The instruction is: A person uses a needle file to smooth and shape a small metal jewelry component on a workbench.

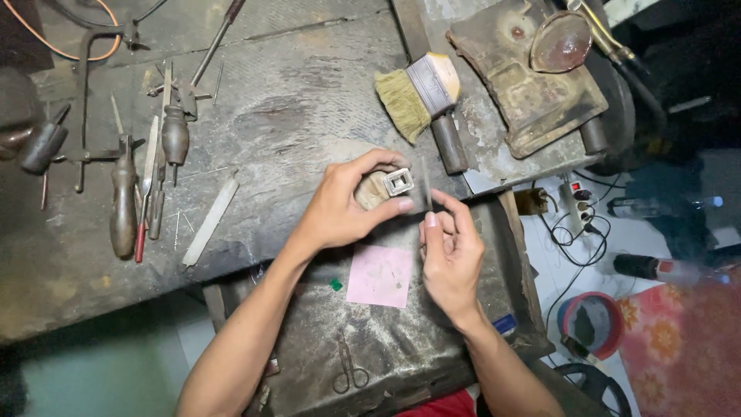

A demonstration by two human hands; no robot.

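Head view: left hand (343, 205) pinches a small square silver metal frame (398, 182) between thumb and fingers, pressed against the worn wooden peg (372, 190) at the edge of the dark scarred counter (293, 116). Right hand (449, 251) is closed on a thin steel needle file (427, 184), held near upright, tip just beside the frame's right edge.

To file well here, as I judge it — keep the frame braced hard on the peg, thumb low so it stays out of the file's path, light even strokes along one edge.

Below the hands, a pink square of paper (380, 276) and a tiny green stone (336, 285) lie on the dark tray (401, 347) under the counter — small scissors (349, 372) nearer the front. On the counter: a flat bristle brush with dark handle (421, 96) behind the hands, wooden-handled gravers and files (143, 181) well to the left.
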